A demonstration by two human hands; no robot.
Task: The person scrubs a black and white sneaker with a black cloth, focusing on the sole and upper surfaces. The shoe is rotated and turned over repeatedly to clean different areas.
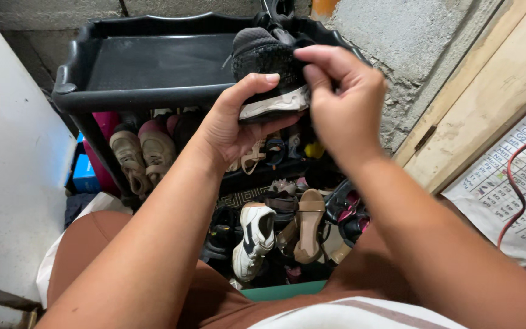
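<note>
Two hands: both raised together over the top of a black shoe rack (68, 97), forearms reaching up and forward from the lower corners of the view and meeting at one shoe.
Left hand (229, 131): palm turned up and toward the camera, thumb laid across the side of the shoe, fingers curled beneath the sole; closed around the shoe from below.
Right hand (345, 100): wrist bent, back of the hand toward the camera, fingers hooked down over the shoe's upper at its right end, pinching it from above.
Black shoe (263, 58): dark knit upper with a white sole edge, held between both hands just above the front rail of the rack's top shelf, sole edge facing the camera.
Top shelf: a black tray with a raised rim, bare surface showing left of the shoe.
Lower shelves: a beige pair of shoes (141, 155) at left, a white sneaker with black stripes (254, 237) low in the middle, a tan sandal (308, 225) just beside it.
Right edge: a wooden frame (476, 103) and a printed paper sheet (518, 189) with a red cable (522, 183) across it.
</note>
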